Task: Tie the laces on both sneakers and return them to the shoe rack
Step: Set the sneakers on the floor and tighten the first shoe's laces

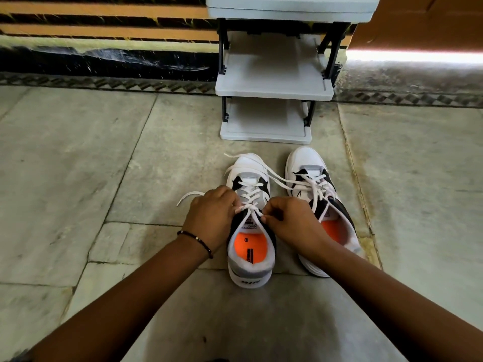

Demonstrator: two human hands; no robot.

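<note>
Two white-and-black sneakers with orange insoles stand side by side on the stone floor, toes pointing away from me. Over the left sneaker (249,254), my left hand (213,218) and my right hand (292,222) each pinch a white lace (252,207) at the top eyelets. One loose lace end trails left of my left hand; another runs across to the right sneaker (308,163). The right sneaker's laces lie loose and untied. The grey shoe rack (274,88) stands just beyond the shoes, its visible shelves bare.
A dark wall with orange stripes runs behind the rack. A patterned border strip (104,83) lines the floor at the wall's foot. Bright light falls on the floor at the far right (413,57). Stone slabs spread to both sides.
</note>
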